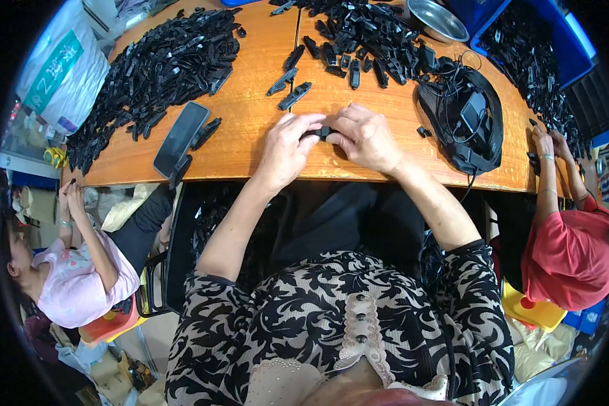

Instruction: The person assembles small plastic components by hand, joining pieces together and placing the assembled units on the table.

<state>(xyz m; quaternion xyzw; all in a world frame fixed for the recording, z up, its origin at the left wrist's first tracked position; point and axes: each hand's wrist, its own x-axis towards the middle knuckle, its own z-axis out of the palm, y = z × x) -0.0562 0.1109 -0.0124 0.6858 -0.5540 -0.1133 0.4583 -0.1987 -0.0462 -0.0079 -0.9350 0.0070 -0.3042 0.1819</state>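
Close to the table's front edge, my left hand (287,147) and my right hand (367,139) meet over a small black plastic part (325,133). Fingertips of both hands are closed on it from either side, and they cover most of its shape. Beyond them, a few black plastic clip-like pieces (295,95) lie loose on the wooden table (250,135). Behind those, a heap of similar black pieces (372,34) spreads at the far middle.
Left lie a large black heap (162,68) and a propped smartphone (181,141). To the right are a black mesh pouch (477,145) with cables, a metal bowl (438,21) and a blue bin (582,47). Co-workers sit either side, in pink (81,271) and red (568,257).
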